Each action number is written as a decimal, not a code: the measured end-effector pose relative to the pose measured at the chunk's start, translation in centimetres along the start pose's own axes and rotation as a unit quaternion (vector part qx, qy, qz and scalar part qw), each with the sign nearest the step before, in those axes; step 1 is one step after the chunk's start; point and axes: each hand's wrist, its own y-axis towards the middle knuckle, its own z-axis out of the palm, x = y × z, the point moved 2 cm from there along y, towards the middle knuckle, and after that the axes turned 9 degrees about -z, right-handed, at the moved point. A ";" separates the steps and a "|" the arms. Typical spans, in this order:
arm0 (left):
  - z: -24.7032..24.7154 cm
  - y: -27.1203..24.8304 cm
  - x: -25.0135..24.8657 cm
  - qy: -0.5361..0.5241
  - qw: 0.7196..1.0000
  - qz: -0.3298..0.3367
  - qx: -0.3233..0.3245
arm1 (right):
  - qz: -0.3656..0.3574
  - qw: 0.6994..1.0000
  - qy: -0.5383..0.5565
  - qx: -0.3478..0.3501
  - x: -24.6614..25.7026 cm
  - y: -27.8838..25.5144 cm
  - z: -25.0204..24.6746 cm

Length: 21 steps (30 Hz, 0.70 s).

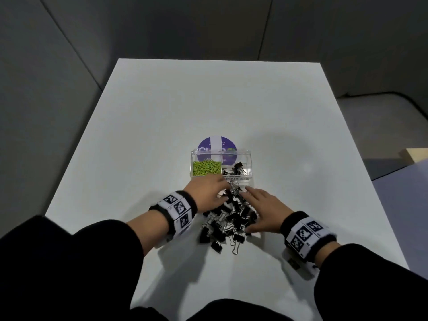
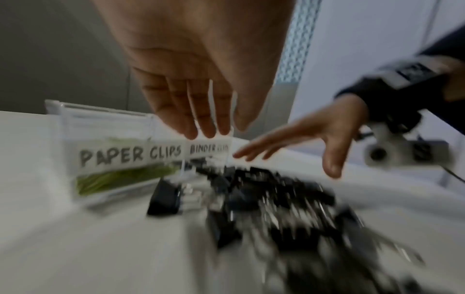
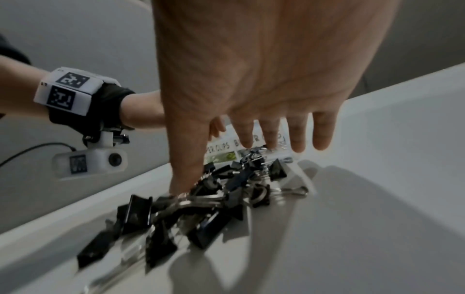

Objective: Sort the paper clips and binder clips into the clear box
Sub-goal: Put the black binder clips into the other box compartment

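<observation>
Flanking the binder clips (image 1: 228,218): left hand (image 1: 205,193), right hand (image 1: 266,210), both flat.

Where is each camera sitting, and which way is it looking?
Head: on the person's head, looking down at the table; both arms and hands show.
Left wrist: under the left hand, looking past its fingers at the clear box.
Right wrist: under the right hand, looking across the binder clips.
Shared: all three see clips and box.

A white counter (image 1: 162,112) stands against grey wall panels (image 1: 58,66). A round purple sticker (image 1: 206,143) lies flat on it, mid-counter.
</observation>
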 end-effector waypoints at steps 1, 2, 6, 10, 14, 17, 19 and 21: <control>1.1 -0.6 0.5 0.026 0.999 -0.011 0.034 | 0.002 1.000 -0.018 0.017 0.0 0.1 0.3; 2.0 -1.0 0.9 0.048 0.997 -0.024 0.063 | 0.004 0.999 -0.036 0.026 0.2 0.2 0.5; 4.0 -2.1 1.9 0.071 0.990 -0.048 0.111 | 0.004 0.997 -0.080 0.007 0.7 0.2 0.7; 4.0 -2.7 1.8 0.066 0.988 -0.054 0.129 | 0.008 0.998 -0.061 -0.009 1.0 0.1 0.6; 4.1 -3.1 1.8 0.076 0.982 -0.066 0.160 | 0.039 0.998 -0.041 0.004 0.8 -0.1 0.7; 4.5 -3.1 1.1 0.096 0.979 -0.063 0.167 | 0.053 0.998 -0.032 0.015 1.0 0.3 1.0; 4.6 -3.1 0.7 0.076 0.981 -0.078 0.163 | 0.061 0.998 -0.012 0.013 1.1 0.7 1.1; 4.6 -3.0 0.5 0.050 0.982 -0.094 0.154 | 0.066 0.998 0.008 0.004 1.2 0.9 1.1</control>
